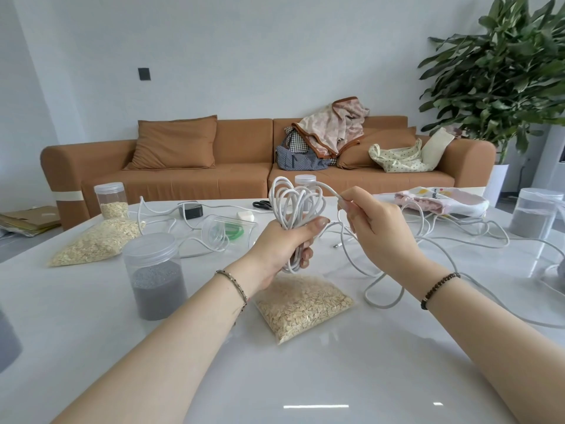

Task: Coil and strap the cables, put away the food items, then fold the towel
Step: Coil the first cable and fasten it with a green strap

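My left hand (282, 246) grips a bundle of white cable loops (295, 200) upright above the white table (305, 377). My right hand (371, 221) pinches the same cable's free run just right of the loops. The rest of that cable (382, 301) trails down and curls over the table to the right. A bag of oats (302, 307) lies under my left hand. A second bag of oats (94, 240) lies at the left. A pink and white towel (440, 200) sits crumpled at the far right.
A jar of grey grains (156, 280) stands front left, a jar of oats (111, 200) behind it. An overturned clear jar with green straps (227, 231), a black adapter (192, 211), a white charger (245, 215), scissors (263, 204) and more white cables lie mid-table. Another grey jar (535, 212) stands right.
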Available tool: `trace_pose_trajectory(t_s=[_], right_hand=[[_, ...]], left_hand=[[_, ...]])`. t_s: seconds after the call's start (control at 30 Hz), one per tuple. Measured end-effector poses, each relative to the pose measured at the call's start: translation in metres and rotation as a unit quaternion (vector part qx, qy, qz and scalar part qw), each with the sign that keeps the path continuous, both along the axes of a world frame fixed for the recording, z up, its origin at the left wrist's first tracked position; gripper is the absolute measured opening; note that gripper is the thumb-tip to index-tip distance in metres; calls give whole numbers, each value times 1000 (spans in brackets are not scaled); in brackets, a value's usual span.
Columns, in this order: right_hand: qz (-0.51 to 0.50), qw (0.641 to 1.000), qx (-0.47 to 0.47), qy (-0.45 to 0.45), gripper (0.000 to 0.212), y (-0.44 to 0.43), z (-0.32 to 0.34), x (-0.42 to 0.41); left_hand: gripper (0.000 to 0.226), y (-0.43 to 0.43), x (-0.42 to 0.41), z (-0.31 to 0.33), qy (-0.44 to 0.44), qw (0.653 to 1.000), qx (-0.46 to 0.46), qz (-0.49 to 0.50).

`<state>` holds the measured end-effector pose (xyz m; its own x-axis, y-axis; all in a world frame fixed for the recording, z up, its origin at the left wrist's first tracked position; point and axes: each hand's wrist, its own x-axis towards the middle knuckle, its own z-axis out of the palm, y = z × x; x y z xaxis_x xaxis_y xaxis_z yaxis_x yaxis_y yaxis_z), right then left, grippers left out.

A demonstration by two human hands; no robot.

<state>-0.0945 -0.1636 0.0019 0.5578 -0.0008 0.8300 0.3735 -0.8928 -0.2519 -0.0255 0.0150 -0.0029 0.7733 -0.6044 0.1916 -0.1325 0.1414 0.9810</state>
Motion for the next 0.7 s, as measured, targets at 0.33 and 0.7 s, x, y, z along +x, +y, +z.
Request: trace_pose_trajectory(t_s=[0.33,0.7], right_hand=[[17,999,-52,4,27,13,-1,-5],[9,990,-144,12,17,31,2,-13]], left_hand=[[59,-2,9,-7,-66,991,100,67],[78,-2,2,-2,-4,998,17,60]])
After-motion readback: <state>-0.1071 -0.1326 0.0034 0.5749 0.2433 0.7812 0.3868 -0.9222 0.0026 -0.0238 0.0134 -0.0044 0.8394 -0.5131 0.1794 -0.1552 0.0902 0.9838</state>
